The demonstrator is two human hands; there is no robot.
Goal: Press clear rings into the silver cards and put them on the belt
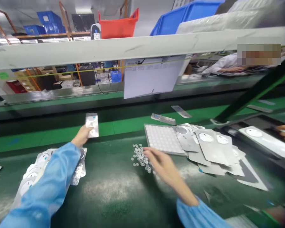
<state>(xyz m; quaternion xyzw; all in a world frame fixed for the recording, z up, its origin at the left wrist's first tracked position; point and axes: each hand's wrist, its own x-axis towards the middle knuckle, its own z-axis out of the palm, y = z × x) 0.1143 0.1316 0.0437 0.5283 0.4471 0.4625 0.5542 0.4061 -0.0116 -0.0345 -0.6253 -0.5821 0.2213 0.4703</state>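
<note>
Panel (93, 121), pale, gripped in left hand (82, 135); small rings (140, 155), scattered on counter (109, 193); right hand (163, 164) at their right edge, grasp indiscernible.

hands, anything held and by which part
Left hand holds a flat silvery piece by its left edge; right hand, at the small rings: cannot be told.

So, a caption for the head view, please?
Left hand holds a silvery plate; right hand is at scattered little rings.
</note>
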